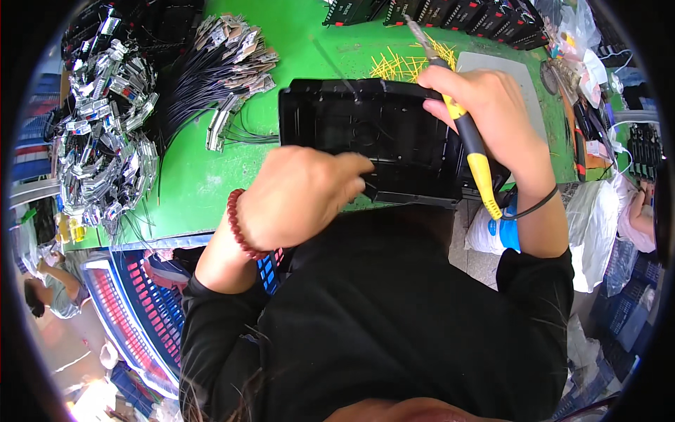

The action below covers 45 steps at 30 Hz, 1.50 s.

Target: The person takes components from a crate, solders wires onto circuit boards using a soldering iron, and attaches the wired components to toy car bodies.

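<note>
A black plastic housing (pixel 337 123), open side up, lies on the green table in front of me. My right hand (pixel 489 105) is wrapped round the yellow and black handle of a soldering iron (pixel 472 144). The iron's metal tip points up and away, past the housing's far right side. Over the housing's near left corner is my left hand (pixel 306 186), with its fingers drawn together. What those fingers pinch, if anything, is hidden. A thin dark wire (pixel 380 126) shows inside the housing.
Bundles of black wires with silvery connectors (pixel 228 53) and a big heap of metal connectors (pixel 105 133) cover the left side. Short yellow tubes (pixel 397 65) lie beyond the housing, near a grey mat (pixel 524 84). Black boxes (pixel 457 14) line the far edge. Other people are at both sides.
</note>
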Each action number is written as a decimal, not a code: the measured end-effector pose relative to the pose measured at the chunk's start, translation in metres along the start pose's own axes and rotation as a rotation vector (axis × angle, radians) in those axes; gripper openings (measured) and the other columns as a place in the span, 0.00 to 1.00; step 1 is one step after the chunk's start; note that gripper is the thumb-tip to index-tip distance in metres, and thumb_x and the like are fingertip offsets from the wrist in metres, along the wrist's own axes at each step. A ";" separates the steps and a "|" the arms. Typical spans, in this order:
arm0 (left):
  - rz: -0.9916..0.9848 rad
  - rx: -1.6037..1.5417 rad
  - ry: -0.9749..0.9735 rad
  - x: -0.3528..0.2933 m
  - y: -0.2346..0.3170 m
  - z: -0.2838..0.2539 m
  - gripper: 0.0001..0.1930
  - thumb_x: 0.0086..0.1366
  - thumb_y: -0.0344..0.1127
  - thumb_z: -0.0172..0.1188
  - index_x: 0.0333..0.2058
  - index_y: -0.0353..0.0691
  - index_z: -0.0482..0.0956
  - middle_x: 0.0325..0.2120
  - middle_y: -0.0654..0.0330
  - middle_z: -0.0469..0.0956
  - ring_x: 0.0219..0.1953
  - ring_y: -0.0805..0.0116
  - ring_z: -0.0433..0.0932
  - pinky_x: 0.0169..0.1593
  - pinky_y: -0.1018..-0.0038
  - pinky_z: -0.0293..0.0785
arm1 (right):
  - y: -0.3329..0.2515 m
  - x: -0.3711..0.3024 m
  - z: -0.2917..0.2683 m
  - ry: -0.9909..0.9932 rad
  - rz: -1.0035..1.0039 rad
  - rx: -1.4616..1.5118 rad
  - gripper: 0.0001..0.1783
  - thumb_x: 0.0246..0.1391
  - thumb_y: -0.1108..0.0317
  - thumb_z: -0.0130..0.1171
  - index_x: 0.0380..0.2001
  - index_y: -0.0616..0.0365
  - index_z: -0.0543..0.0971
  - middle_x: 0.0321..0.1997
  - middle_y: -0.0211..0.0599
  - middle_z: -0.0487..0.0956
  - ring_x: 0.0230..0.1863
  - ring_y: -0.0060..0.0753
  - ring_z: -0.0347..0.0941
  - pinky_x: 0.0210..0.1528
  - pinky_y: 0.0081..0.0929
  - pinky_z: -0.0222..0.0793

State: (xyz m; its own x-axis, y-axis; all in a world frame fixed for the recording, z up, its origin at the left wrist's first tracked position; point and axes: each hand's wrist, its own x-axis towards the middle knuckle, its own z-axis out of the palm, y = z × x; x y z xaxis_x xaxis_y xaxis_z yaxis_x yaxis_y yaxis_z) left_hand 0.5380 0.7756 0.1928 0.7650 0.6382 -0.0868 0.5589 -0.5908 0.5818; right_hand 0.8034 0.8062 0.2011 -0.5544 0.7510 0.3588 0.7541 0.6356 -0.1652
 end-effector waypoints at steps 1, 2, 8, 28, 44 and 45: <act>0.070 -0.078 0.075 -0.001 0.000 0.001 0.18 0.58 0.28 0.57 0.49 0.42 0.76 0.24 0.50 0.79 0.27 0.49 0.78 0.31 0.61 0.73 | 0.002 0.005 0.002 -0.037 -0.042 0.022 0.09 0.47 0.65 0.64 0.32 0.46 0.74 0.15 0.36 0.72 0.20 0.46 0.72 0.21 0.39 0.63; 0.141 -0.156 0.150 0.000 0.000 0.003 0.19 0.58 0.27 0.57 0.49 0.42 0.74 0.21 0.50 0.77 0.25 0.49 0.77 0.29 0.60 0.73 | 0.007 0.012 0.005 -0.013 -0.097 0.017 0.10 0.46 0.65 0.63 0.33 0.45 0.75 0.15 0.35 0.72 0.20 0.45 0.73 0.22 0.38 0.63; -0.063 -0.040 0.684 0.030 -0.017 0.034 0.31 0.57 0.22 0.54 0.61 0.42 0.60 0.14 0.55 0.70 0.18 0.55 0.72 0.25 0.64 0.70 | 0.039 0.053 0.037 0.397 -0.439 -0.035 0.20 0.36 0.75 0.70 0.37 0.53 0.77 0.32 0.34 0.80 0.32 0.40 0.76 0.30 0.31 0.70; -0.044 -0.175 0.612 0.061 -0.046 0.112 0.06 0.51 0.27 0.65 0.31 0.38 0.81 0.26 0.58 0.76 0.28 0.57 0.78 0.33 0.67 0.75 | -0.024 -0.059 0.125 0.427 0.373 0.732 0.19 0.44 0.77 0.68 0.41 0.61 0.76 0.34 0.40 0.81 0.33 0.27 0.79 0.38 0.24 0.76; -0.044 -0.261 0.642 0.063 -0.047 0.112 0.04 0.51 0.26 0.65 0.27 0.37 0.79 0.22 0.57 0.76 0.25 0.58 0.77 0.29 0.69 0.74 | -0.033 -0.073 0.145 0.583 0.319 0.728 0.16 0.46 0.83 0.62 0.40 0.62 0.75 0.33 0.38 0.83 0.33 0.30 0.81 0.37 0.21 0.74; -0.046 -0.261 0.641 0.063 -0.047 0.113 0.04 0.51 0.26 0.65 0.27 0.37 0.79 0.22 0.57 0.76 0.25 0.58 0.77 0.29 0.69 0.74 | -0.033 -0.072 0.147 0.603 0.307 0.720 0.16 0.45 0.83 0.63 0.40 0.61 0.75 0.33 0.37 0.83 0.32 0.29 0.80 0.35 0.21 0.73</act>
State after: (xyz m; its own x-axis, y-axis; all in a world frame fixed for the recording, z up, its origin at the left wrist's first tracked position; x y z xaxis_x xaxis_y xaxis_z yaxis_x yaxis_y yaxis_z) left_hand 0.5963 0.7878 0.0687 0.3576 0.8729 0.3317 0.4298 -0.4692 0.7714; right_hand 0.7670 0.7570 0.0458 0.0529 0.8116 0.5818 0.3297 0.5358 -0.7773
